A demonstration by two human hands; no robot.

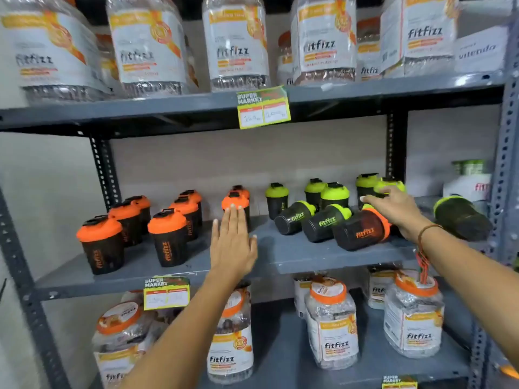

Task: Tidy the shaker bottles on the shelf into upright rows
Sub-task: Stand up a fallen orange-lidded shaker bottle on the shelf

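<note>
On the grey middle shelf [280, 256] several orange-lidded black shakers [168, 237] stand upright in rows on the left. Green-lidded shakers [276, 200] stand upright at the back right. Two green-lidded shakers [295, 217] and an orange-lidded shaker [362, 230] lie on their sides in front of them; another green-lidded shaker [460, 217] lies at the far right. My left hand [233, 242] is flat with fingers apart, fingertips touching an upright orange shaker [235, 202]. My right hand [393, 206] reaches over the lying orange shaker, fingers spread near an upright green lid, holding nothing that I can see.
Large Fitfizz jars [236, 43] fill the shelf above and more jars [331, 324] stand on the shelf below. Yellow price tags [264, 106] hang on the shelf edges. Perforated steel uprights [502, 178] frame the rack on both sides.
</note>
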